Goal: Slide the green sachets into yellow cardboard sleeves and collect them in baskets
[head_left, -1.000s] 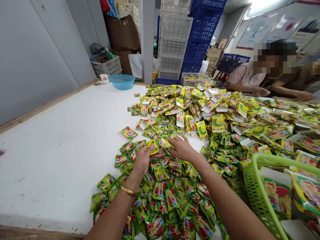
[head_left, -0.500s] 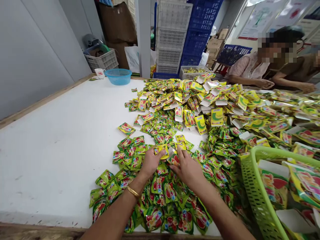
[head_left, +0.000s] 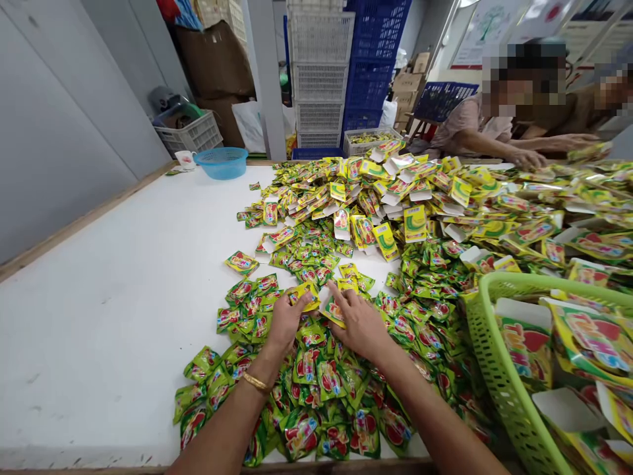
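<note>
Above a spread of green watermelon-print sachets [head_left: 330,377], my left hand [head_left: 283,324] pinches a yellow sachet [head_left: 304,294] between thumb and fingers. My right hand [head_left: 363,326] grips a small printed carton [head_left: 330,309], its white end flap facing the yellow sachet. The sachet and carton are close together; whether they touch I cannot tell. Just beyond my right fingers, another yellow sachet [head_left: 349,270] lies on the pile. A gold bangle [head_left: 256,381] circles my left wrist.
A green basket [head_left: 477,330] of cartons stands at right. Heaped yellow cartons [head_left: 414,223] cover the far side of the white table [head_left: 123,297]. A blue basin [head_left: 222,163] sits at the back left. Two people work at far right; stacked crates [head_left: 321,86] stand behind.
The view has shifted slightly. The carton in my right hand has turned to show more of its printed face. A co-worker's hands at far right have reached out over the cartons.
</note>
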`<state>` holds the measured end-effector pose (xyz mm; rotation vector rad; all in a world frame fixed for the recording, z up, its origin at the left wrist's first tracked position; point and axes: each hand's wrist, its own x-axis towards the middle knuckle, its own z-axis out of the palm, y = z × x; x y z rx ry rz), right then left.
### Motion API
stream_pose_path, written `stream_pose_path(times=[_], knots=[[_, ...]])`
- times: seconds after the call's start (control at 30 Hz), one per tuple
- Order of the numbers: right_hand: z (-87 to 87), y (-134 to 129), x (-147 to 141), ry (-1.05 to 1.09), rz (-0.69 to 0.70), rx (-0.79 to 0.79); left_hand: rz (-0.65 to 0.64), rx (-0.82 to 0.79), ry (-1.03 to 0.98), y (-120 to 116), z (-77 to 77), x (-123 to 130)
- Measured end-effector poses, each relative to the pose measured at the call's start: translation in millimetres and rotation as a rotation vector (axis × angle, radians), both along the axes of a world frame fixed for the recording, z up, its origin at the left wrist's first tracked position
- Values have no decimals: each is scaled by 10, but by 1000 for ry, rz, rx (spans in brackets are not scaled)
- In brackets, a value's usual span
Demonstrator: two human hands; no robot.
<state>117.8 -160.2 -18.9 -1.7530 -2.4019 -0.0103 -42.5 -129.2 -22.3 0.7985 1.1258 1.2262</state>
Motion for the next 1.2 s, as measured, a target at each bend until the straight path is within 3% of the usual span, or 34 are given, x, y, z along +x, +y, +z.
stream_pose_path(times=[0.13,0.3,0.4,0.57,0.73,0.9,1.03,1.2], knots=[[-110,-97,29,141,15,147,48,75,92,-4,77,86],[-223,-149,82,176,11,233,116,273,528,-38,151,351],[-250,-139,118,222,-6,277,129,359,637,-55,170,450],[-252,-129,165,289,12,332,-98,274,561,-18,273,413],[-255,-123,189,323,30,361,-158,320,767,26,408,321],[-255,-116,190,303,46,346,-371,253,783,54,481,202],[-245,-119,185,294,54,335,-430,375,826,57,540,155],[-237,-123,193,303,75,367,-530,497,1024,97,588,146]])
